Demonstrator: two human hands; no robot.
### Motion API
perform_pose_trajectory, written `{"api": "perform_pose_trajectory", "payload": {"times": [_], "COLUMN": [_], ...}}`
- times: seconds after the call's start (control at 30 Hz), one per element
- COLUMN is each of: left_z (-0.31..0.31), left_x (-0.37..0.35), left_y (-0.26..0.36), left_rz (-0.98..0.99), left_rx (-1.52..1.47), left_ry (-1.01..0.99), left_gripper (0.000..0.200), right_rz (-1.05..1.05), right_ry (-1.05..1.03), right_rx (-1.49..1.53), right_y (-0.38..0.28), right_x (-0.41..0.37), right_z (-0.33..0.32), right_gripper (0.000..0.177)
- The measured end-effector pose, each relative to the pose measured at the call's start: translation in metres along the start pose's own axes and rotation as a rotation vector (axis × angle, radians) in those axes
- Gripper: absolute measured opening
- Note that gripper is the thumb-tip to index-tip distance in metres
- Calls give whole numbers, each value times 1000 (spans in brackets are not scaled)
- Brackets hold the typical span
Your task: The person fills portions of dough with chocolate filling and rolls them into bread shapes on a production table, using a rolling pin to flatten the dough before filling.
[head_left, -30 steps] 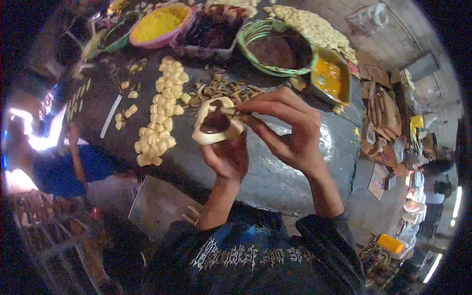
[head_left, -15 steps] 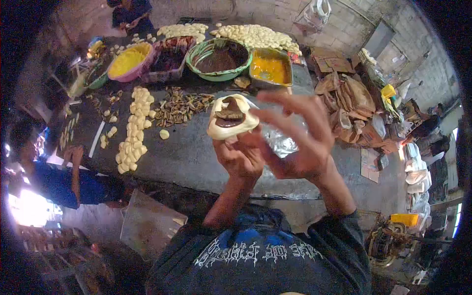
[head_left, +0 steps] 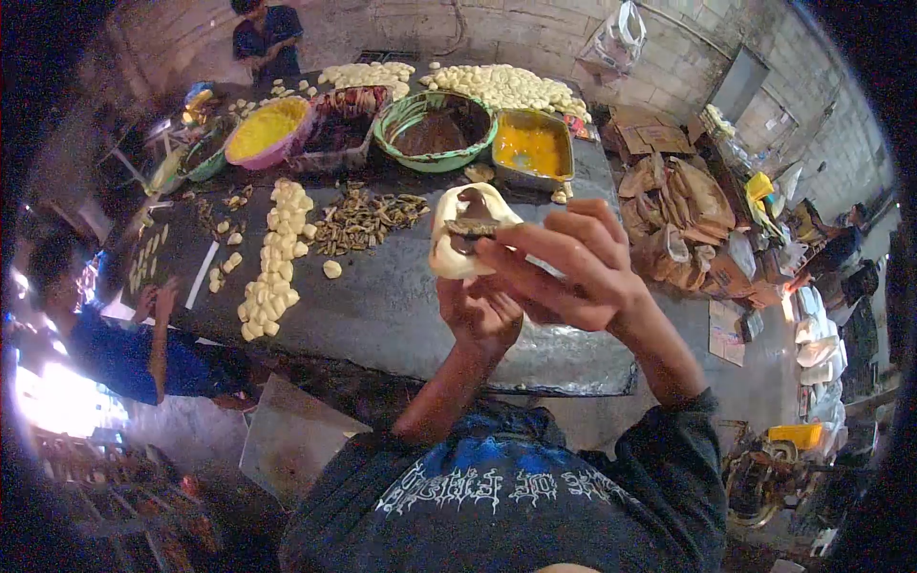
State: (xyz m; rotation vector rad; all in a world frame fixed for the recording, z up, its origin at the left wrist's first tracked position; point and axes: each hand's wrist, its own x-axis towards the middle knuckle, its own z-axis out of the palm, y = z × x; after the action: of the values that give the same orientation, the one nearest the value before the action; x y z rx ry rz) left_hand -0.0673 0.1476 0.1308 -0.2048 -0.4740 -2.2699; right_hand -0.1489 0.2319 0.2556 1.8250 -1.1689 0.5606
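In the head view, a piece of dough [head_left: 445, 258] is stretched open around a dark brown filling and a brownish strip that may be banana. My left hand [head_left: 482, 315] holds it from below, fingers closed around its underside. From the right, my right hand [head_left: 578, 272] pinches the dough's edge beside the filling, thumb and fingertips partly hidden. Beneath both hands lies a dark table [head_left: 392, 315]. Behind the dough are a heap of brown strips [head_left: 368, 220] and a green basin of brown paste [head_left: 435, 134].
Dough balls [head_left: 272, 267] form a column at left, with more dough [head_left: 506, 88] at the back. A yellow-filled pink basin [head_left: 272, 132] and a tray of orange-yellow liquid [head_left: 532, 148] stand behind. One co-worker [head_left: 115, 344] is at left, another [head_left: 267, 43] at the back.
My right hand has come down and left from above the dough onto its edge. The dough has turned slightly in my left hand. The whole view has shifted a little.
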Motion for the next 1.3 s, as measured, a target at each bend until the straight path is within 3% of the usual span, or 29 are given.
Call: {"api": "perform_pose_trajectory", "payload": {"times": [0.07,0.17,0.23,0.37,0.43,0.53,0.63,0.8,0.87,0.93,0.97,1.17,1.27,1.3], "left_z": [-9,-4,-7,1,13,18,19,2,-7,-25,-27,-186,-244,-252], "left_x": [12,34,56,78,92,107,107,105,90,76,68,37,30,33], "left_y": [4,24,34,54,65,83,92,92,96,89,95,48,22,15], "left_rz": [-24,16,88,120,158,34,32,12,36,64,-143,-472,-510,-603], "left_rx": [-78,163,197,178,122,199,357,479,741,953,1011,1581,1899,1767], "left_ry": [-54,-127,-269,-289,-367,-429,-402,-456,-387,-258,-224,-205,-285,-252], "left_gripper": [74,78,82,95,82,66,47,37,28,28,31,21,21,20], "right_rz": [89,328,396,519,555,724,770,815,835,893,915,1244,1398,1453], "right_ry": [45,20,29,-21,-41,-11,41,-48,-61,-98,-108,-299,-396,-419], "right_rx": [169,397,435,510,533,482,491,422,363,343,366,487,528,553], "right_y": [4,11,15,23,26,22,19,3,-4,-16,-22,-91,-115,-118], "right_x": [18,40,47,62,66,72,76,52,28,-4,-24,-179,-223,-236], "right_z": [5,16,25,34,39,42,43,39,46,61,73,178,210,218], "right_gripper": [26,23,21,18,20,31,46,33,23,19,19,18,17,18]}}
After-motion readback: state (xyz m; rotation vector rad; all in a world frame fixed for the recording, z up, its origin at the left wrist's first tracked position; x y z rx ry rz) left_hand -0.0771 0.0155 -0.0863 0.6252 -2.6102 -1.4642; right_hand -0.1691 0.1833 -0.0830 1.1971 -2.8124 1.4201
